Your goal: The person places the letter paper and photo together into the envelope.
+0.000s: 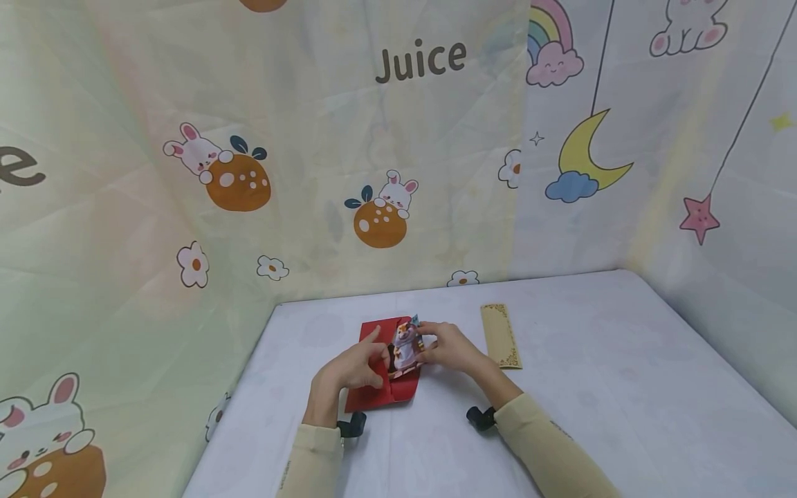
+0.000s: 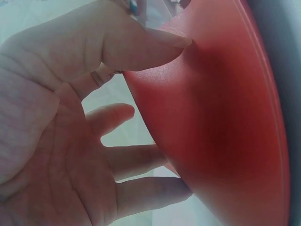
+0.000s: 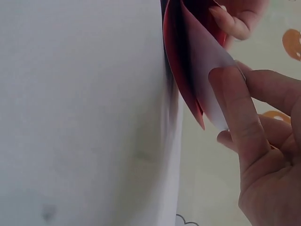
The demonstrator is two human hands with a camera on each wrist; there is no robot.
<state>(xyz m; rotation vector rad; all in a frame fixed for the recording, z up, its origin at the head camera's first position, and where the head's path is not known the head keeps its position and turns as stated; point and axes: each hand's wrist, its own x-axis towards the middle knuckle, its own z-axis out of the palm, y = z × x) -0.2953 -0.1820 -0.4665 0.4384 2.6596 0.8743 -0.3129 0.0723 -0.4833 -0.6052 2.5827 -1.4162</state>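
A red folder [image 1: 370,398] lies spread on the white table in the head view. My left hand [image 1: 358,363] pinches its edge, the thumb on the red face and fingers behind it in the left wrist view, where the red sheet [image 2: 225,113] bows outward. My right hand [image 1: 451,346] pinches the right edge of a card [image 1: 406,346] printed with a cartoon animal, which stands tilted over the folder. From the right wrist view, the card's pale back [image 3: 211,80] shows between the thumb and fingers of the right hand [image 3: 263,141], beside the red layers.
A tan strip [image 1: 501,335] with an ornate border lies on the white table [image 1: 591,387], right of the right hand. Black wrist mounts [image 1: 481,418] sit under both wrists. Printed cloth walls [image 1: 311,228] rise along the table's back and sides.
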